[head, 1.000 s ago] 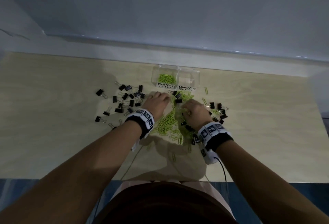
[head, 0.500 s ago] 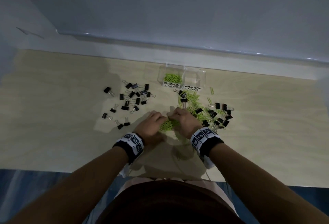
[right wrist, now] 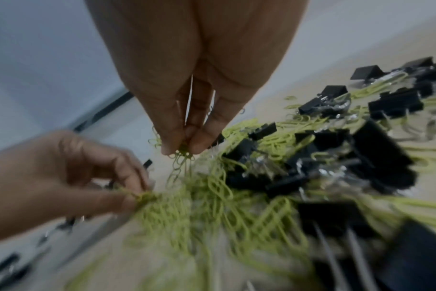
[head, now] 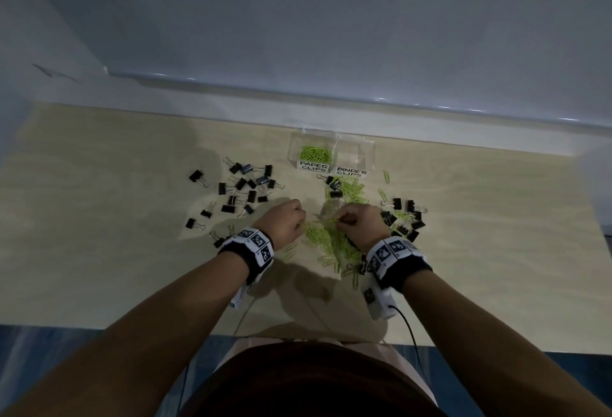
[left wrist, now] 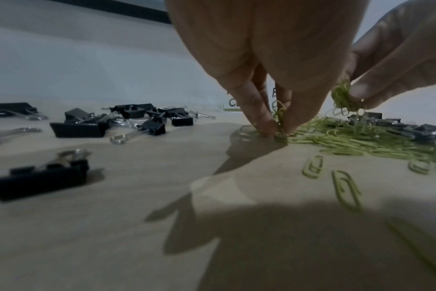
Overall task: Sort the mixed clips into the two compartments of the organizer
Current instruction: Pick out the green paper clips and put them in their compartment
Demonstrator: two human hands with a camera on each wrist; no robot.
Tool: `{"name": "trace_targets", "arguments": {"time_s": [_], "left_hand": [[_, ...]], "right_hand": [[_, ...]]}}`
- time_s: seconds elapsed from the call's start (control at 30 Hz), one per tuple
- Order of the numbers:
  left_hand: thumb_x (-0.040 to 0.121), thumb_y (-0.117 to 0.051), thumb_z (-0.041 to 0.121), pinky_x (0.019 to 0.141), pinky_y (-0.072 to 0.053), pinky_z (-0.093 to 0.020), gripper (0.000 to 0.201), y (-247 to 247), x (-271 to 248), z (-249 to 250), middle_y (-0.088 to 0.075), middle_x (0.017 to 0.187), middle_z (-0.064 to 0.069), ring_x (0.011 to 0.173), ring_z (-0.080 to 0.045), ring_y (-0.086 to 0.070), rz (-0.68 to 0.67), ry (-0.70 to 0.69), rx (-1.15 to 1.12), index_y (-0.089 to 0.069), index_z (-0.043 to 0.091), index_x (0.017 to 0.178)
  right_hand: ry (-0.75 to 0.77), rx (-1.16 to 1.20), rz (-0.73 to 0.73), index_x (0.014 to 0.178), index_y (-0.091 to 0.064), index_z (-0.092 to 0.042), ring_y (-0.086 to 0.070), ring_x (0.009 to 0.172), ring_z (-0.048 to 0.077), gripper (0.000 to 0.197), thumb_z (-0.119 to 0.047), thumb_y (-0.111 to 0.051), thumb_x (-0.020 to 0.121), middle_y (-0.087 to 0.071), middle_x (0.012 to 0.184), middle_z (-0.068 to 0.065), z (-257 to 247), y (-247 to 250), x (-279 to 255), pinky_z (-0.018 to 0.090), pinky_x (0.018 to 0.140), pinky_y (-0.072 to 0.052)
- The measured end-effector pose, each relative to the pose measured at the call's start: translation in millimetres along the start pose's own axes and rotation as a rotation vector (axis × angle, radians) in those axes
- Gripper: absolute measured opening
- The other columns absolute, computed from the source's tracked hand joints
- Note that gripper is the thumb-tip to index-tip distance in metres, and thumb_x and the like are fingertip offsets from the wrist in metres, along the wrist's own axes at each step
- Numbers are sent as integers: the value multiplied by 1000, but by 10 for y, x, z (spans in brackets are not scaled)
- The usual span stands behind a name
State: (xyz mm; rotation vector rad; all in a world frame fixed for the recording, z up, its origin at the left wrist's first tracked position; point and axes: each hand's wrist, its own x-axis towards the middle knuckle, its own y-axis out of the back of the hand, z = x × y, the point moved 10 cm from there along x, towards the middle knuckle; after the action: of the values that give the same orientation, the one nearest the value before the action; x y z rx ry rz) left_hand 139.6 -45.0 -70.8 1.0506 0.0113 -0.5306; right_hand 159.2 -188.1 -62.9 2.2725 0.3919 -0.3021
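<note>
Now each hand, left hand (head: 286, 222) and right hand (head: 359, 224), pinches several green paper clips (head: 334, 239); exact count unclear.

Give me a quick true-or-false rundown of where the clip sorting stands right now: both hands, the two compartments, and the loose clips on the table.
1. The left hand pinches green paper clips at the table. True.
2. The right hand holds a black binder clip. False: it pinches a small bunch of green paper clips.
3. The paper clips compartment already holds green clips. True.
4. The binder clips compartment is full of black clips. False: none show in it.
5. The black binder clips all lie left of the hands. False: another group lies to the right.
</note>
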Motion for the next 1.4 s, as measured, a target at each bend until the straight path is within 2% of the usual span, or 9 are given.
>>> {"name": "trace_targets", "arguments": {"time_s": [0.1, 0.27, 0.4, 0.57, 0.7, 0.9, 1.03, 1.2, 1.4], "left_hand": [[85, -57, 13, 82, -47, -37, 12, 131, 37, -32, -60, 95, -10, 88, -24, -55, 34, 24, -76, -65, 4, 87], [81, -65, 8, 70, -53, -24, 3, 663, 183, -108, -67, 84, -4, 74, -15, -62, 242, 113, -366, -69, 7, 80], [82, -67, 11, 62, -48, -6, 6, 1131, 362, -187, -69, 81, 0, 70, -6, -62, 401, 190, -502, -70, 6, 85], [82, -65, 10, 73, -57, -25, 10, 1483, 688, -245, -73, 84, -9, 75, -19, -68, 546, 242, -492, -71, 3, 84], [83, -63, 8, 82, -55, -28, 13, 1341, 985, -188, -72, 93, -10, 78, -15, -64, 429, 228, -349, -72, 4, 90], [89, -58, 18, 102, -38, -33, 36, 978, 858, 103, -54, 128, -4, 117, -20, -49, 240, 38, -51, -57, 17, 124], [85, -64, 27, 97, -45, -32, 37, 501, 351, 85, -50, 116, 1, 104, -14, -50, 55, 13, -58, -58, 18, 120], [72, -75, 37, 104, -39, -36, 74, -158, 1, -1, -36, 129, -2, 120, -20, -34, -148, 80, 37, -42, 18, 135], [83, -66, 19, 90, -46, -42, 40, -237, 17, 223, -50, 114, -10, 106, -28, -49, -38, 69, -1, -55, 11, 120]], "right_hand": [[-68, 183, 58, 78, -72, -9, -65, 68, 15, 9, -3, -75, 73, -71, 77, 7, -77, 245, 91, 29, 69, -57], [10, 317, 130, 79, -70, -8, -62, 59, -9, 6, -9, -74, 75, -69, 73, -4, -554, 647, 503, 8, 57, -50], [33, 227, 194, 78, -71, -15, -69, 72, 9, 8, -10, -76, 73, -73, 78, 0, -746, 717, 970, 25, 71, -57], [78, -60, 172, 95, -71, -15, -66, 87, 17, 22, -5, -67, 76, -71, 95, 4, -746, 627, 1100, 36, 84, -55], [205, -143, 154, 88, -72, -8, -65, 81, 24, 21, 3, -55, 81, -70, 92, 11, -642, 567, 675, 37, 79, -55], [298, -355, -272, 105, -64, -12, -60, 101, 28, 21, -15, -57, 86, -60, 117, 9, -390, -124, 25, 32, 87, -50], [299, -554, -357, 135, -43, -23, -39, 125, 25, 61, -32, -68, 80, -39, 140, 3, -270, -396, -156, 40, 105, -32], [286, -655, -328, 136, -38, -24, -36, 126, 27, 65, -33, -68, 79, -39, 135, 6, -295, -461, -193, 44, 104, -30], [255, -545, -278, 119, -54, -10, -57, 99, 28, 35, -12, -57, 84, -58, 108, 10, -345, -453, -157, 33, 83, -45]]}}
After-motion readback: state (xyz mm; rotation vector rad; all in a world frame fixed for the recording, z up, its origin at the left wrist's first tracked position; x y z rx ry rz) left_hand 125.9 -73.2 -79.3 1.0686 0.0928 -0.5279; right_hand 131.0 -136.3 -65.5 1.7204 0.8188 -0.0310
